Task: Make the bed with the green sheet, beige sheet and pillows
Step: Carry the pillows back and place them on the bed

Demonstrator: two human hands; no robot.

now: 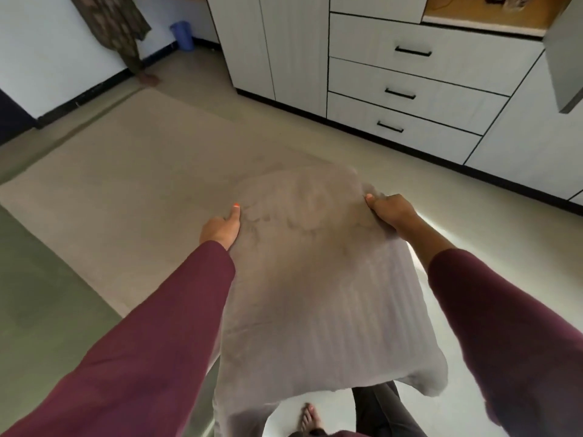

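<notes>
A pillow (318,298) in a pale striped case is held up in the air in front of the person, above the near right corner of the bed. Its left edge is gripped by the left hand (220,228), thumb laid on top; its far right corner is pinched by the right hand (391,212), fingers curled round the fabric. Beyond it, the beige sheet (151,171) is spread flat over the bed, and the green sheet (38,294) is seen along the left edge. White drawers (410,89) stand at the right.

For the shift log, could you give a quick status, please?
Left hand and right hand both grip pillow, held over beige sheet. Nothing in the way.
</notes>
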